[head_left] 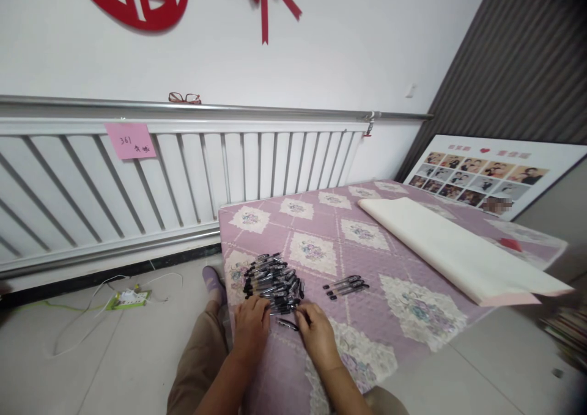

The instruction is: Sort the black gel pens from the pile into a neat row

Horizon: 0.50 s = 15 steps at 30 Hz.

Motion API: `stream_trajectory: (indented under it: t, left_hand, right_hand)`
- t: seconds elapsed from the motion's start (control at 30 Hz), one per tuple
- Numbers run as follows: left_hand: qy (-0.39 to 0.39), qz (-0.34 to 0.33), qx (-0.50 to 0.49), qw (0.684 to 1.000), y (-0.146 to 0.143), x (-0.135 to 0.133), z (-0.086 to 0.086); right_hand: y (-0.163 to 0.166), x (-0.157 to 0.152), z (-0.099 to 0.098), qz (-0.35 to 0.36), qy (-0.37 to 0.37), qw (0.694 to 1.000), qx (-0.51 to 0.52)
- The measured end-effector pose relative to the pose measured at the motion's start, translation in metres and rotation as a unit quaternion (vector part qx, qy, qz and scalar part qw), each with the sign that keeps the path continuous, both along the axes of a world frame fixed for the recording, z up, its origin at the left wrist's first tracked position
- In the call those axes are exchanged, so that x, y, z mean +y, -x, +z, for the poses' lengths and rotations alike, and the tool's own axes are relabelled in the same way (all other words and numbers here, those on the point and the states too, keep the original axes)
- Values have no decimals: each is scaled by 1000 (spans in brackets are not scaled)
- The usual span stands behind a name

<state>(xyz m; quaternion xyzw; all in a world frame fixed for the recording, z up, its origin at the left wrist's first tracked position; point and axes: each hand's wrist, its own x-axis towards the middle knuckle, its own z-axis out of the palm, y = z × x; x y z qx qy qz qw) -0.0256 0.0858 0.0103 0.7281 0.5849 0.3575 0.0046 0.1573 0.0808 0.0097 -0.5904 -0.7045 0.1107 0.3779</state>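
L hand [250, 328]: fingers bend down onto the near edge of the pen pile [271, 280], low middle of the frame. Can't tell if they grip any. R hand [318, 335]: fingers curl, tips by one loose pen [287, 324] btw. both hands; grip not clear. Right of the pile a few pens [346, 285] lie apart, prob. sorted out. All on the pink table [321, 219], w/ a white paper roll [458, 256] farther right.

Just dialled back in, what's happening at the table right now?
A person sits at a table covered by a pink quilted floral cloth. Both hands rest at the near edge of a heap of black capped pens: the left hand touches the heap, the right hand is nearest a single black pen lying between them. A few more such pens lie apart to the right, short of a cream paper roll.
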Motion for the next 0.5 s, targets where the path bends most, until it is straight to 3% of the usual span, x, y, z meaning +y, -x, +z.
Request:
stream_trajectory:
  t: [0.5]
  left_hand:
    - [-61, -58, -9, 996, 0, -5, -5]
  right_hand:
    - [5, 8, 8, -4, 60, 996, -63]
